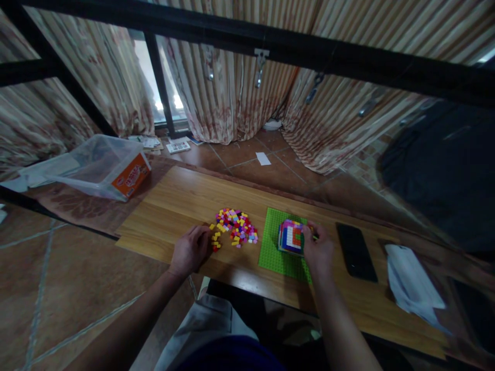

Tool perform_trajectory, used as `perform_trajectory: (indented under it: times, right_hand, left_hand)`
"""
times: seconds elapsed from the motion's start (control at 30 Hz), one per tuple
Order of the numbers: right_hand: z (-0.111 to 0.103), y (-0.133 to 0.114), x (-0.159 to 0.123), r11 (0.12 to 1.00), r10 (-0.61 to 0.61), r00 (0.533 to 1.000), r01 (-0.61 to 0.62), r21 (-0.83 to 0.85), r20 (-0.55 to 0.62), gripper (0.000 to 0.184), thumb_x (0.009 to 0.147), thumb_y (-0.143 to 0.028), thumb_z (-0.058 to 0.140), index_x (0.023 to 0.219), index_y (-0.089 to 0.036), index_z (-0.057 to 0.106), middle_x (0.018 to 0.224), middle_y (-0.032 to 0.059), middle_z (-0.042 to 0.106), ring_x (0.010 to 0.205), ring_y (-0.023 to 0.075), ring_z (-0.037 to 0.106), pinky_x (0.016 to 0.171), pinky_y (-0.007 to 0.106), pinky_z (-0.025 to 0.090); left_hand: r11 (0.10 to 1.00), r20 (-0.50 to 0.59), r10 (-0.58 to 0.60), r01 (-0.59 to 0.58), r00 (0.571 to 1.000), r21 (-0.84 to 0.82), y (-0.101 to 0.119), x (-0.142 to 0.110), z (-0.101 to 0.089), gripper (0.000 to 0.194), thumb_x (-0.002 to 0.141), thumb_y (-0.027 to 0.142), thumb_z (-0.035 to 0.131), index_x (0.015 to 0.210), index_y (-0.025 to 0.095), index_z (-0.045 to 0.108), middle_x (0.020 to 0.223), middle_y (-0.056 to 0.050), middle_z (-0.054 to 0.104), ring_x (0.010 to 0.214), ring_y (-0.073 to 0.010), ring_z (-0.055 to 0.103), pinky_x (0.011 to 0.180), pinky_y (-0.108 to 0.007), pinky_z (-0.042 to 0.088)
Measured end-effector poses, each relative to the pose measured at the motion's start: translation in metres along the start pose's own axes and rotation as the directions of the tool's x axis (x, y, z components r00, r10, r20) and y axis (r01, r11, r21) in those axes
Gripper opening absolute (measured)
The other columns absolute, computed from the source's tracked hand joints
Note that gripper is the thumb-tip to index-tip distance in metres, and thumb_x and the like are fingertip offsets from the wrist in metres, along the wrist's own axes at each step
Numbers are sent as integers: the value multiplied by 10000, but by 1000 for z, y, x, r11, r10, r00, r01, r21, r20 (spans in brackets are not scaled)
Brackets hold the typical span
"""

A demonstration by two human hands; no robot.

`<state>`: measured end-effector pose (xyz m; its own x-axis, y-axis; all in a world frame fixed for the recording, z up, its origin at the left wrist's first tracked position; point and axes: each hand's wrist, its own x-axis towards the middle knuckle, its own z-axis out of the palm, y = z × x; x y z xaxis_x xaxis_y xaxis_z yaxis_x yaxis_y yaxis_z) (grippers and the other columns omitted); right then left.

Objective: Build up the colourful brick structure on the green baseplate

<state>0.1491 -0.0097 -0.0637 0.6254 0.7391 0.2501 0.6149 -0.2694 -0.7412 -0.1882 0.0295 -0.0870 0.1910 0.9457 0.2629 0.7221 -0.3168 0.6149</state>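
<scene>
On the wooden board, my left hand rests with curled fingers at the left edge of a pile of small building bricks, next to a few yellow ones. Whether it pinches a brick is hidden. My right hand is closed at the right side of a layered block of building bricks, thumb and fingers together. A speck of yellow shows by its fingertips, too small to name. The block has a multicoloured, roughly square top with white, orange and blue rows. It stands on a green studded baseplate.
A black phone lies right of the baseplate, with a white plastic packet beyond it. At the far left stands a clear plastic bin with an orange label. A dark metal bar crosses in front of striped curtains.
</scene>
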Motion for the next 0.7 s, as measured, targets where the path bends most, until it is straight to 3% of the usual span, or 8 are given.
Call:
perform_trajectory:
  times: [0.3,0.47,0.57,0.7]
  right_hand:
    - [-6,1,2,997,-33,999,35,-66,22,556,865,-544,436,1099,-97,671,1014,189,702,891,287,635,809,420,477]
    - [-17,-30,-14,970,-234,968,225,-95,-96,456,910,-469,454,1090,-110,670,1059,183,666,1028,293,584,933,463,431]
    - [-9,-54,-38,931,-365,928,363,49,70,344,942,-416,448,1021,-189,695,1001,102,684,983,236,605,908,408,461]
    - [23,-71,-74,881,-473,832,448,151,291,268,946,-334,468,974,-239,716,965,63,679,937,211,604,861,374,485]
  left_hand:
    - [1000,10,2,-2,1000,-2,3,1,-1,213,930,300,450,935,220,648,928,-51,694,849,-183,660,765,-291,511]
    - [1000,19,4,-4,1000,-16,2,0,0,209,939,273,440,934,218,642,950,-52,695,872,-180,655,789,-296,509]
    - [1000,14,8,-8,1000,-15,1,-1,2,204,945,261,438,941,215,637,945,-50,691,870,-176,652,789,-292,508]
    - [1000,15,9,-9,1000,-8,1,-1,2,199,944,266,447,945,213,638,945,-52,687,872,-176,651,788,-291,506]
